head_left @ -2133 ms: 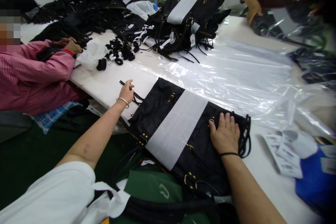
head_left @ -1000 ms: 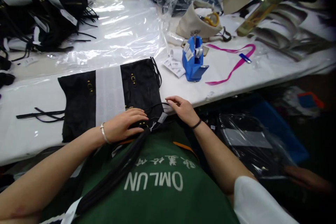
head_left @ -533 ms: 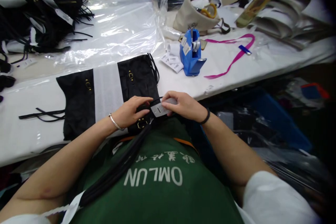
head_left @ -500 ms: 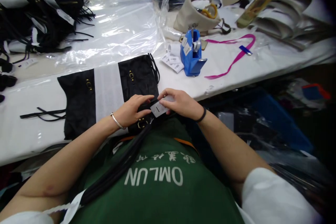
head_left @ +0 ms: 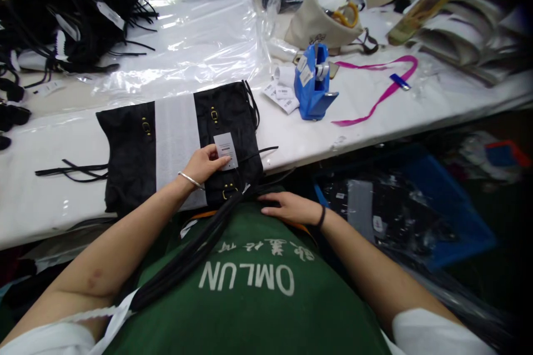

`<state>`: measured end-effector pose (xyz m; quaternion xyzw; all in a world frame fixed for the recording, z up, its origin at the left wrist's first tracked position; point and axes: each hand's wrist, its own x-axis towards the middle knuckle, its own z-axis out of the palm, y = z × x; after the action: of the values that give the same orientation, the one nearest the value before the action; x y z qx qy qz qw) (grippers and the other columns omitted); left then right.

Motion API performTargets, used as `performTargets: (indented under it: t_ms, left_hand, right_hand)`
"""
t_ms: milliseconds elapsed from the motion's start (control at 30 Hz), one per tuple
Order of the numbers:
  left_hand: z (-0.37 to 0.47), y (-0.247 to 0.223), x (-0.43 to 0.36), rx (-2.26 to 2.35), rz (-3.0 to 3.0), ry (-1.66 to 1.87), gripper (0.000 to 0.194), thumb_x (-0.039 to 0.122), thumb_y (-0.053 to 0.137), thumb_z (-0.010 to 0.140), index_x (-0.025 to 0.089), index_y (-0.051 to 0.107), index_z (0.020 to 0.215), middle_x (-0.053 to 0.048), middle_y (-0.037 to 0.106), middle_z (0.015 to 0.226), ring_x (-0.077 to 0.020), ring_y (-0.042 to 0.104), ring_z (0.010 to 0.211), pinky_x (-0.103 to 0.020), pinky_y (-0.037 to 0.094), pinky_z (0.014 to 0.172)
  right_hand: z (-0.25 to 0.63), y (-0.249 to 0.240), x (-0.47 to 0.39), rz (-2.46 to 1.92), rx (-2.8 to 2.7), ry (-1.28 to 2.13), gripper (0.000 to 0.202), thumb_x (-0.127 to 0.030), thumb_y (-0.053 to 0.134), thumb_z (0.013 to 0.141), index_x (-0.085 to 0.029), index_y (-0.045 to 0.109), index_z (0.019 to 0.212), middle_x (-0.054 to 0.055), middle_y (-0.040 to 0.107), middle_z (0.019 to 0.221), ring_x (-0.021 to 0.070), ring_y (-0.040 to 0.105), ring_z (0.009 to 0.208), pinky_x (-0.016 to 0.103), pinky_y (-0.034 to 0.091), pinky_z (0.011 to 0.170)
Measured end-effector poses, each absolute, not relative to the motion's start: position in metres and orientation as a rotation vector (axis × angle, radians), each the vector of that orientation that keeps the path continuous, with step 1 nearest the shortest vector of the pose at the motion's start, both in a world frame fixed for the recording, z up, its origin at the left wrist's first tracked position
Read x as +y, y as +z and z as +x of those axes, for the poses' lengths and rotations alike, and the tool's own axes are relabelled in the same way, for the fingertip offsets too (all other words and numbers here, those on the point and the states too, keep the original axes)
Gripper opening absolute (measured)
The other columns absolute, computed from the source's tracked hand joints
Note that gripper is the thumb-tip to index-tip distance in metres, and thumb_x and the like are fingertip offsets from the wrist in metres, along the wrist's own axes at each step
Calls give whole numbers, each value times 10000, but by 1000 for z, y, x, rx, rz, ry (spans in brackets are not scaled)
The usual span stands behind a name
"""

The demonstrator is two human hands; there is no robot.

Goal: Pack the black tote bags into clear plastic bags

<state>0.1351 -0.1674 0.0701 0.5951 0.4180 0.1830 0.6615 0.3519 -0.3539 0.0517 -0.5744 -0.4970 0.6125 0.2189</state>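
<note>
My left hand (head_left: 202, 164) pinches a white printed tag (head_left: 225, 151) between thumb and fingers. The tag stands over a flat black piece (head_left: 227, 102), perhaps a bag, with small gold buckles, thin cords and a white band (head_left: 177, 147) across it. My right hand (head_left: 293, 208) is beside the table edge, against the front of the green apron (head_left: 258, 244); its thumb and fingers are apart, with no object visible in them. A bundle of black cords (head_left: 200, 247) runs from the black piece down over the apron. The right fingertips are close to its upper end.
A blue tape dispenser (head_left: 312, 86) stands by white labels (head_left: 281, 94) and a pink ribbon (head_left: 393, 89). Behind are a beige pouch (head_left: 320, 25) with scissors and clear plastic (head_left: 208, 33). Black goods (head_left: 91, 11) pile up at left. A blue bin (head_left: 449, 222) sits below the table.
My right hand has let go of the tag and moved down to the apron. My left hand has taken the tag and shifted it left over the black piece.
</note>
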Motion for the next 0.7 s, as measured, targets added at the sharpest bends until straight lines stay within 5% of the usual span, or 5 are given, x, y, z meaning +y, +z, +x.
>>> performTargets:
  t_ms: [167,333,433,567,700]
  left_hand:
    - [135,68,-166,973,1315,444,479,442,848,595,127,676,912,-48,721,845,-156,632,709,-254,489,588]
    - [131,73,-163,984,1247,416,509,431,866,576,115,687,933,-62,724,865,-147,636,716,-239,492,583]
    - [130,76,-160,993,1256,397,513,435,869,573,114,693,931,-61,722,842,-141,631,696,-234,495,566]
    - [130,77,-155,1029,1293,413,525,459,875,548,116,697,904,-55,717,819,-133,624,672,-230,505,550]
    - [129,73,-154,1033,1301,393,551,466,885,532,115,700,914,-60,721,814,-145,639,692,-235,524,566]
  right_hand:
    - [300,-3,-342,-1502,-1195,1537,595,-485,760,737,-186,667,1243,84,656,1305,295,586,1233,475,385,1136]
    - [277,8,-323,-1449,-1218,1508,534,-468,788,715,-224,699,1182,48,680,1261,279,577,1237,446,375,1140]
    - [287,36,-328,-1395,-1302,1499,353,-490,714,796,-200,753,993,34,741,1061,256,646,1096,404,463,1040]
    - [311,67,-341,-1378,-1323,1753,380,-540,693,802,-161,731,804,-13,694,730,174,659,724,284,539,701]
    - [333,67,-353,-1346,-1191,1785,389,-503,716,798,-152,735,965,14,730,875,177,670,803,290,539,752]
